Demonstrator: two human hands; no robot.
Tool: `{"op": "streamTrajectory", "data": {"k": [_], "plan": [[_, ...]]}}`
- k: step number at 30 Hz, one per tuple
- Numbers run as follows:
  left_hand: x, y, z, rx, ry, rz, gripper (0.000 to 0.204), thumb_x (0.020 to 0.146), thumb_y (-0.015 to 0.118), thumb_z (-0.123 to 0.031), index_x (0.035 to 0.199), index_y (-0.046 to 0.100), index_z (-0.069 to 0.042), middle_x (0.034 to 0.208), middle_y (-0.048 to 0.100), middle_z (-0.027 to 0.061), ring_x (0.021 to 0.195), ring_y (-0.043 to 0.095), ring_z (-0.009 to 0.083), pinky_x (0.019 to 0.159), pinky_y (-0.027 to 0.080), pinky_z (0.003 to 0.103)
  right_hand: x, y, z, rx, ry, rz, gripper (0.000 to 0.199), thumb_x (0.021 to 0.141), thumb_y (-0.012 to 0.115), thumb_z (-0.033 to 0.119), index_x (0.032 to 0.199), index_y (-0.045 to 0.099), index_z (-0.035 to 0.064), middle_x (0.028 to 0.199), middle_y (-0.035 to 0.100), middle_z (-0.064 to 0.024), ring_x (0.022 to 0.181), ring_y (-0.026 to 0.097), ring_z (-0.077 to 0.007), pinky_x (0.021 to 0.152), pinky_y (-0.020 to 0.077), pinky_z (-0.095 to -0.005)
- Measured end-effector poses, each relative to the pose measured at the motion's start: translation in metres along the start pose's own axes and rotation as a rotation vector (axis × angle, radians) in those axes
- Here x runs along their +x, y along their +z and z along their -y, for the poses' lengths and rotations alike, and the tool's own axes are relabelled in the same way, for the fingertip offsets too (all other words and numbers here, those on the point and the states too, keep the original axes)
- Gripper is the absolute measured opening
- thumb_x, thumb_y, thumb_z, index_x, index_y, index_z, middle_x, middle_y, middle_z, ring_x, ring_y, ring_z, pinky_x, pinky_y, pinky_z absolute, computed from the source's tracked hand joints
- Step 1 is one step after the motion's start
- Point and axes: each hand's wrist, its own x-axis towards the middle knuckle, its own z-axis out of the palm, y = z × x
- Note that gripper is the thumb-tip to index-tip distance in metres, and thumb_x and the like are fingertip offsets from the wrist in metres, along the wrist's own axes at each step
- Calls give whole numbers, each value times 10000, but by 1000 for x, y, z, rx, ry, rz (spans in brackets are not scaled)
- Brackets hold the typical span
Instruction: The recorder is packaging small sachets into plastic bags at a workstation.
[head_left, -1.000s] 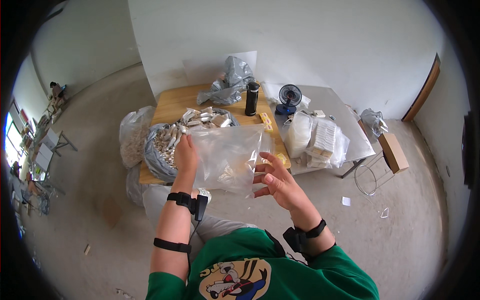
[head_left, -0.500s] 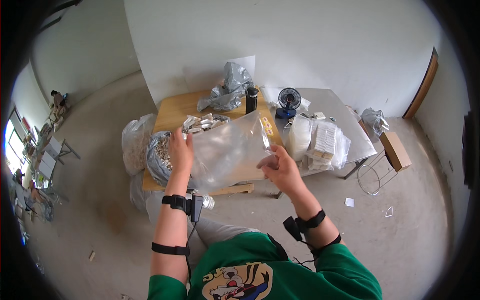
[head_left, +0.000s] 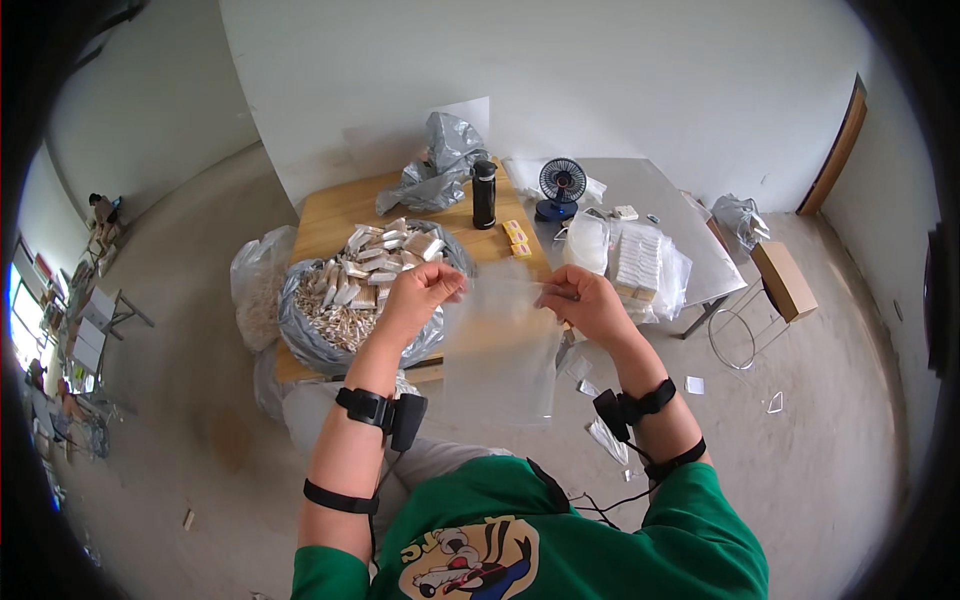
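Note:
A clear plastic bag [head_left: 500,365] hangs upright between my hands, over the table's front edge. My left hand [head_left: 425,297] pinches its upper left corner, and my right hand [head_left: 590,303] grips the upper right one. Beyond my left hand lies an open grey plastic bag [head_left: 300,345], full of loose cotton swabs [head_left: 343,322] and small packs of swabs [head_left: 372,262]. The table behind shows hazily through the clear bag, which looks flat; whether anything is in it I cannot tell.
On the wooden table [head_left: 340,205] stand a black bottle [head_left: 484,195], yellow boxes [head_left: 517,238] and a crumpled grey bag [head_left: 437,165]. A blue-black fan [head_left: 562,188] and bagged white packs [head_left: 640,262] occupy the grey table [head_left: 690,225]. A cardboard box [head_left: 783,281] sits at right.
The clear bag has swung from lying slanted over the swabs to hanging upright between my hands. My left hand moved right, uncovering the swab packs; my right hand now holds the bag's top corner.

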Motion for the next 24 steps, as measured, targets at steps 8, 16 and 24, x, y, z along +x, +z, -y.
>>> {"op": "streamTrajectory", "data": {"k": [8, 16, 24], "plan": [[5, 29, 11, -85, -12, -207, 212, 909, 596, -189, 886, 634, 19, 766, 662, 63, 660, 616, 114, 616, 508, 235, -1, -45, -37, -275, 74, -53, 180, 812, 678, 124, 912, 585, 7, 798, 648, -60, 724, 595, -136, 619, 475, -285], [1, 69, 2, 369, 149, 40, 179, 893, 613, -168, 905, 625, 10, 732, 671, 59, 644, 631, 118, 615, 492, 243, -2, 7, -3, -504, -251, 136, 390, 775, 701, 210, 1091, 549, 40, 957, 632, -162, 900, 628, -307, 778, 488, -376], [-20, 59, 38, 524, -204, 243, 156, 821, 674, -103, 914, 621, 11, 783, 669, 61, 722, 627, 117, 692, 487, 251, 26, -48, -34, -131, -25, 40, 142, 851, 598, 105, 927, 606, -14, 660, 609, -60, 573, 602, -120, 538, 477, -282]]}}
